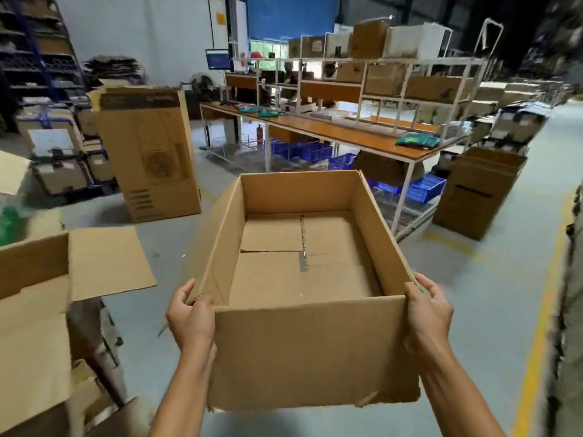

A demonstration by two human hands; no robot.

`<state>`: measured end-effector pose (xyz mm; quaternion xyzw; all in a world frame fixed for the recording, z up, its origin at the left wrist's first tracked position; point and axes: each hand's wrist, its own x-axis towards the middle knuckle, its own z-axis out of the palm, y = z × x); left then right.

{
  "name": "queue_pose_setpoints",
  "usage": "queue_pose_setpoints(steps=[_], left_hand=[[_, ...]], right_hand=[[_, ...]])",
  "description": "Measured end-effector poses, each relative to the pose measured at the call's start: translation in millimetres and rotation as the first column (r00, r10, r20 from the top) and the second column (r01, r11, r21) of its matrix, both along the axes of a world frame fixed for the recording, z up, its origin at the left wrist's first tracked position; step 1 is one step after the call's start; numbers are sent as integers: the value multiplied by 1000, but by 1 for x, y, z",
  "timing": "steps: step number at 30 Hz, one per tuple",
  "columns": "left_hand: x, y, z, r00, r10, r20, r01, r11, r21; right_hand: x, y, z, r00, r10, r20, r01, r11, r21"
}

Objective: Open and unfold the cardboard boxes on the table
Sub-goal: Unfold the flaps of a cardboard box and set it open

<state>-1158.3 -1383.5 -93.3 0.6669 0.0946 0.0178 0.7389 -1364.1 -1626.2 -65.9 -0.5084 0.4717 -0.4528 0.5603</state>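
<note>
A large brown cardboard box point(312, 351) hangs in the air in front of me, unfolded, open at the top and empty, with its taped bottom flaps visible inside. My left hand point(191, 316) grips the box's near left corner, fingers curled over the rim. My right hand point(429, 313) grips the near right corner the same way. A second opened cardboard box point(34, 310) stands at the left edge with one flap point(107, 263) sticking out toward the middle.
A tall upright carton point(148, 152) stands on the concrete floor behind. A long wooden workbench point(331, 130) with white shelving and blue crates point(422, 187) beneath runs across the back. Another brown carton point(476, 193) stands at right beside a yellow floor line point(536, 342).
</note>
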Motion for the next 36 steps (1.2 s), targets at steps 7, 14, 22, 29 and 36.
queue_pose_setpoints(steps=[7, 14, 22, 29, 36], left_hand=[[81, -65, -48, 983, 46, -177, -27, 994, 109], [194, -111, -77, 971, 84, -225, -38, 979, 200], [342, -196, -96, 962, 215, -167, -192, 971, 141], [476, -244, -78, 928, 346, -139, -330, 936, 123], [569, -235, -88, 820, 542, -184, -533, 840, 98]], right_hand=[[113, -75, -59, 978, 84, -190, -56, 987, 149], [243, -148, -90, 923, 240, -302, -166, 954, 251], [439, -263, -87, 869, 400, -290, -376, 916, 137], [610, -327, -57, 772, 564, -293, -558, 822, 115], [761, -310, -63, 673, 655, -344, -653, 744, 142]])
